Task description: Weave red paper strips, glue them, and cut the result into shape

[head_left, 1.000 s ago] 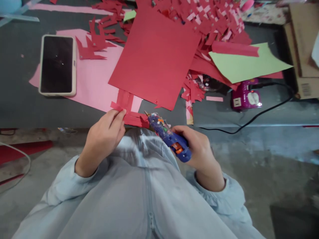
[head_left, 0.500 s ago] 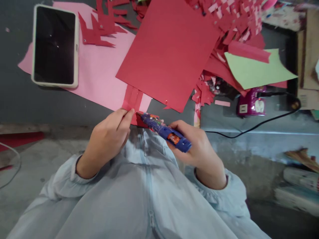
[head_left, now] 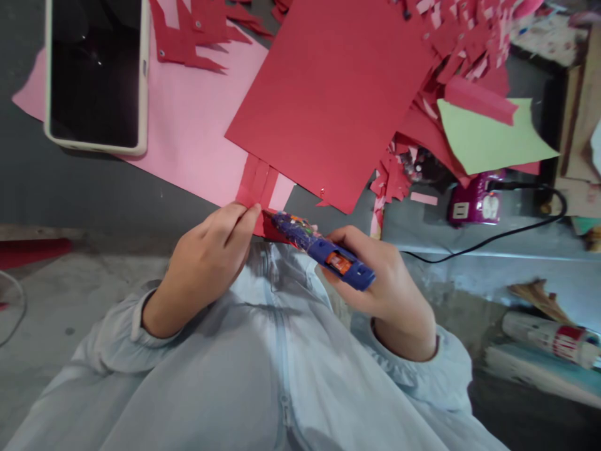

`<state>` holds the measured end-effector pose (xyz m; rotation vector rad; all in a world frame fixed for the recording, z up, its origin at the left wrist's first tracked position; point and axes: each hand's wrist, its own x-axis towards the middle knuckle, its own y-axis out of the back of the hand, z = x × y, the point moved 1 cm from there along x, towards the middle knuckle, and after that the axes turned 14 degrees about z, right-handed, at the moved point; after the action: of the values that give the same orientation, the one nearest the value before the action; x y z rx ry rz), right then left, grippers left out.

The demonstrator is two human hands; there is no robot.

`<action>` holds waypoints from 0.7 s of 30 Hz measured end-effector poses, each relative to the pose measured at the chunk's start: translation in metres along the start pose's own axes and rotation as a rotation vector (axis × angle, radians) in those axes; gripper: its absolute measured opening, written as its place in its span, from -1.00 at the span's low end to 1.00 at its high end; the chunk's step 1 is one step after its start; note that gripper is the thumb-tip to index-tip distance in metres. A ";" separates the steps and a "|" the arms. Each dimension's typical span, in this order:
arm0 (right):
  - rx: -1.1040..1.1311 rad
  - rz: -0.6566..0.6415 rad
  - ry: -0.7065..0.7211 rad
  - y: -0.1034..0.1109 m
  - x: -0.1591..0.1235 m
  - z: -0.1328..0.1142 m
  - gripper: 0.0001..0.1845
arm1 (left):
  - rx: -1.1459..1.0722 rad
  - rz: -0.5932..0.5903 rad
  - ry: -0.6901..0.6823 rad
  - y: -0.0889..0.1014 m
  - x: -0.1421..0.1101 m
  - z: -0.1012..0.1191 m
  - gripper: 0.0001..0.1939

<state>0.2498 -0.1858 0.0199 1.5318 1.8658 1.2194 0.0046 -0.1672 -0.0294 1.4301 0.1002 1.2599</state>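
Note:
My right hand (head_left: 385,269) is closed around the grip of a blue hot glue gun (head_left: 328,250), which has bits of paper stuck to its body. Its nozzle points left and touches or hovers just over a folded red paper strip (head_left: 256,181); I cannot tell which. The strip lies at the table's front edge, partly over a pink sheet (head_left: 197,125). My left hand (head_left: 211,257) has its fingers pressed together on the strip, beside the nozzle. Just beyond lies a large red sheet (head_left: 323,106), covering the strip's far end.
A phone or tablet (head_left: 96,75) in a white case lies at the left, near spiky red paper cutouts (head_left: 192,31). Red cutouts (head_left: 464,37) are heaped at the far right. Near them are a green sheet (head_left: 493,138) and a purple box (head_left: 476,203) with a black cable (head_left: 488,238).
The view has shifted slightly, so the table items appear displaced. The hands, strip and glue gun keep nearly the same arrangement, with the nozzle still at the strip.

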 end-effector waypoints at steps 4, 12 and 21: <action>-0.002 -0.003 0.000 -0.001 0.001 -0.001 -0.85 | -0.018 -0.015 0.023 0.000 -0.002 -0.001 -0.53; -0.020 -0.021 0.010 0.003 0.006 -0.005 -0.87 | -0.013 0.007 0.004 -0.001 0.000 0.000 -0.56; -0.043 -0.015 0.017 0.004 0.004 -0.005 -0.85 | -0.022 0.004 0.020 0.000 -0.001 0.001 -0.54</action>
<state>0.2472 -0.1836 0.0265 1.4863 1.8466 1.2610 0.0050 -0.1680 -0.0300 1.3997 0.0968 1.2746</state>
